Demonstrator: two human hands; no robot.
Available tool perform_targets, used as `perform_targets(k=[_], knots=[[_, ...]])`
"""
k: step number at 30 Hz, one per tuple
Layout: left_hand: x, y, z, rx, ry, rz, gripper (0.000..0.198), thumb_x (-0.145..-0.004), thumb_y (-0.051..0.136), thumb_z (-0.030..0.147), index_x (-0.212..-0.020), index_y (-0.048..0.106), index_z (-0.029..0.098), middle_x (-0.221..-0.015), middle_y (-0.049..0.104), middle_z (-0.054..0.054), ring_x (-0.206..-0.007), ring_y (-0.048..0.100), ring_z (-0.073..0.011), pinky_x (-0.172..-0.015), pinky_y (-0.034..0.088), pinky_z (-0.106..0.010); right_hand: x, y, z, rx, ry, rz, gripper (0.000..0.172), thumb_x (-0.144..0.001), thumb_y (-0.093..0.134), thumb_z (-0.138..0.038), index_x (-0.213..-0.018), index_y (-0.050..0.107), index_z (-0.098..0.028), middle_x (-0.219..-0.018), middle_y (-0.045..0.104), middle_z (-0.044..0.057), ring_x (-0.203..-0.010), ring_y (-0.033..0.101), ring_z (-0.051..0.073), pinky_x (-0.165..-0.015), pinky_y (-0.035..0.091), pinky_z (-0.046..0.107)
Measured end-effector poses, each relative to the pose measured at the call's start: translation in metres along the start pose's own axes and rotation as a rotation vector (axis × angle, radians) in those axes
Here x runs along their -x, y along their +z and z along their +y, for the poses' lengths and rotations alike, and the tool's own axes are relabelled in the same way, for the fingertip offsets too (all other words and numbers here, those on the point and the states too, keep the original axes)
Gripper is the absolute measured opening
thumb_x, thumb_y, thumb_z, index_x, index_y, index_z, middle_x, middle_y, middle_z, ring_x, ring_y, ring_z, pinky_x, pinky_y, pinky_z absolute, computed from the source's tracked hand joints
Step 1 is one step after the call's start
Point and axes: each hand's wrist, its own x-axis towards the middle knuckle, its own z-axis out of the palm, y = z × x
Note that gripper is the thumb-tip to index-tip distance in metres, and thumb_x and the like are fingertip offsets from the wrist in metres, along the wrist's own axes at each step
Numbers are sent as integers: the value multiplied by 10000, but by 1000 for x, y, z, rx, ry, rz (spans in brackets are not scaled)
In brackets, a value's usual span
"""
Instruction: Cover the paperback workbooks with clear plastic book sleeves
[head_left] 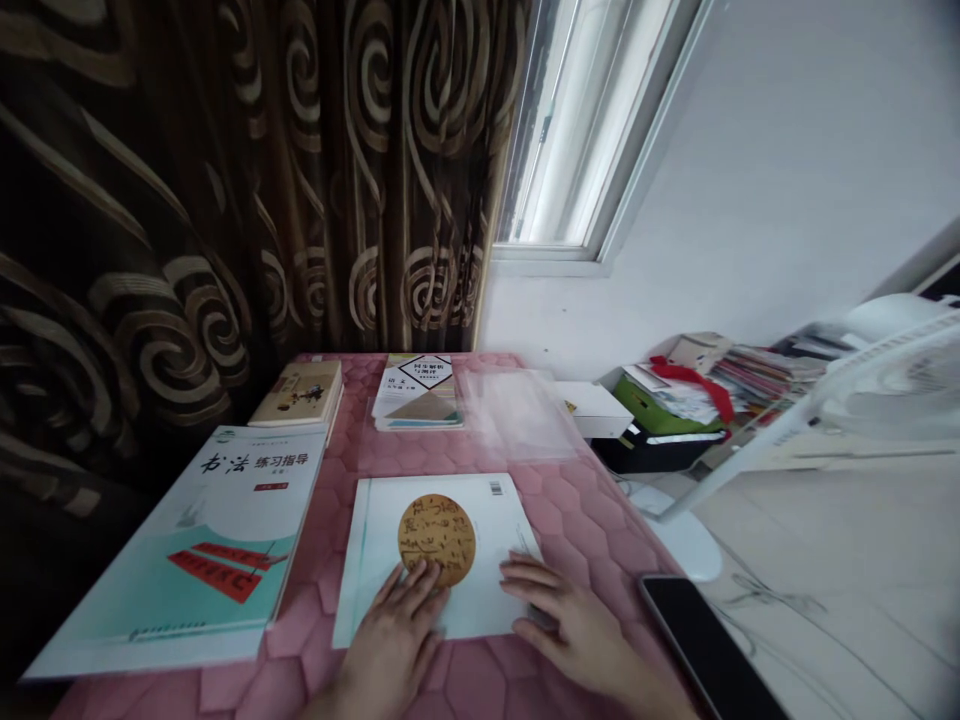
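Observation:
A white book (375,530) with a round brown calligraphy print and a barcode lies closed on the pink hexagon-patterned tablecloth (480,680). My left hand (401,620) rests flat on its lower middle, fingers stretched out and partly over the brown circle. On the book's right edge lie the fingers of my right hand (559,610), spread, with the thumb below. Neither hand grips anything that I can see. To the left is a large calligraphy workbook (217,530) with a white and teal cover.
Behind the workbook sits a stack of tan books (300,392). Farther back are white booklets (416,390), a clear plastic sheet (517,415) and a white box (598,408). A dark phone or tablet (705,645) lies at the right edge. A white fan (780,430) stands beyond.

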Motion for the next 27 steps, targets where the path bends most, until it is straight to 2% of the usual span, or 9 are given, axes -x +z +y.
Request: perform_targets(k=[10,14,17,20,22,24,26,27], knots=[[-2,-7,0,113,-42,-28,543,-857,566,135,-1381,513,268,-1460,513,-48,-1325,504,-203,-1089,458,-425,4,16,12,-28,-72,60,378,-851,631,-470,-1162,713,-272,-1334,617,121,-1346,464,308,-1113,390,552],[-3,-9,-1,140,-60,-29,390,-872,583,153,-1243,621,266,-1403,577,-36,-1272,560,-204,-1066,485,-433,4,16,12,-33,-56,59,344,-857,628,-443,-1141,725,-275,-1330,621,112,-1341,472,300,-1107,401,547],[-8,-9,-2,134,-78,8,205,-888,572,141,-1014,701,239,-1231,699,-29,-1140,651,-191,-982,547,-367,3,15,11,-31,-40,62,302,-890,579,-415,-1123,734,-304,-1311,639,86,-1331,487,286,-1100,413,534],[-16,-15,-4,54,-123,-11,166,-883,558,96,-865,680,207,-888,756,-8,-813,713,-168,-763,595,-305,-1,13,13,-47,-22,61,306,-933,493,-400,-1081,750,-326,-1234,688,56,-1291,532,267,-1103,415,506],[-21,-23,-5,-10,-135,36,185,-897,529,79,-854,660,203,-816,731,3,-755,687,-157,-785,571,-321,-8,8,12,-84,10,78,315,-935,463,-405,-1018,761,-347,-1125,732,37,-1173,624,265,-1033,487,471],[-22,-31,-5,-89,-113,165,212,-923,486,83,-954,658,202,-973,732,-24,-920,669,-172,-919,511,-370,-18,0,9,-94,86,129,323,-921,450,-422,-897,765,-350,-943,761,25,-945,707,272,-862,572,443],[-19,-35,-2,-163,-59,280,248,-947,458,117,-1086,643,208,-1157,694,-51,-1097,606,-190,-1008,430,-395,-30,-12,3,-70,164,200,349,-907,440,-445,-779,742,-325,-767,741,17,-741,704,264,-693,580,411],[-16,-34,1,-191,-15,300,259,-957,455,144,-1129,635,215,-1195,679,-53,-1148,574,-194,-1029,399,-394,-37,-18,-1,-51,185,232,357,-901,442,-453,-742,728,-312,-718,726,13,-692,691,256,-650,567,391]])
